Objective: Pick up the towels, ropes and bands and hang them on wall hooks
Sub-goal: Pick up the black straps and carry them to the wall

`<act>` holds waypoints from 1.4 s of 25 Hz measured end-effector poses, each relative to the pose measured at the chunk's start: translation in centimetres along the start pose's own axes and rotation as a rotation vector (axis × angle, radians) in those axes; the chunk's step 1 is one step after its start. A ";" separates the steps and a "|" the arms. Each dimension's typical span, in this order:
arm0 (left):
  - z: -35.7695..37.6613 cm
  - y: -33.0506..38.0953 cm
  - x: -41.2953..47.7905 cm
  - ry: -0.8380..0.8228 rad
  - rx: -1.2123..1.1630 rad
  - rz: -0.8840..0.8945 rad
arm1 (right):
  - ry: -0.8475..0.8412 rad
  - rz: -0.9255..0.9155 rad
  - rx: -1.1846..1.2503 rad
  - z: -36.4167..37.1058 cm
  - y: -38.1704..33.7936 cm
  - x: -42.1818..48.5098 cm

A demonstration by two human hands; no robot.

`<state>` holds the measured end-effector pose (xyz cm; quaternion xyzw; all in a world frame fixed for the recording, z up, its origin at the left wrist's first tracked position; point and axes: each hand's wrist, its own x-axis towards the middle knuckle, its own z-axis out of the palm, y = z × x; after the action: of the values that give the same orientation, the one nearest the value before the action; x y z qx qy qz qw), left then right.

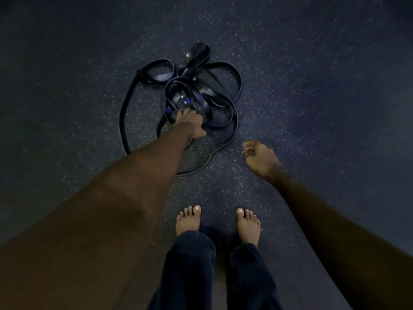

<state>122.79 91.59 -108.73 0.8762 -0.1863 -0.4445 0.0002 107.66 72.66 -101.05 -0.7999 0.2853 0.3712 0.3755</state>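
The tangle of bands (202, 95) lies on the floor (312, 86) ahead of the feet (188, 220). The left hand (190, 125) curls round its near strands; the right hand (260, 156) hangs loosely curled, empty. Likely limp, light and springy: best gathered by several loops.

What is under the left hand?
The left hand lies on the near edge of the tangled bands on the floor. It covers the strands below, so any grip is hidden.

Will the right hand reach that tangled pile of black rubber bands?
Probably yes: the right hand holds nothing, and only bare speckled floor lies between it and the tangled black rubber bands.
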 end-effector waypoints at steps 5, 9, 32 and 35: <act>-1.2 -2.2 -7.1 0.121 -0.732 -0.121 | 0.006 0.036 -0.026 -1.6 -3.8 -2.1; -5.7 -3.8 -14.4 0.393 -1.126 -0.294 | 0.000 0.021 -0.072 -3.8 -8.7 -5.1; -35.4 -7.5 -64.0 1.218 -1.349 -0.203 | 0.034 -0.144 -0.200 -16.0 -24.7 -47.2; -41.0 -11.8 -68.0 1.493 -1.445 -0.169 | 0.090 -0.174 -0.223 -16.4 -27.3 -50.3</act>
<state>122.14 118.01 -32.89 0.7296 0.2338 0.2064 0.6087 105.72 83.41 -42.55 -0.8742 0.1884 0.3302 0.3019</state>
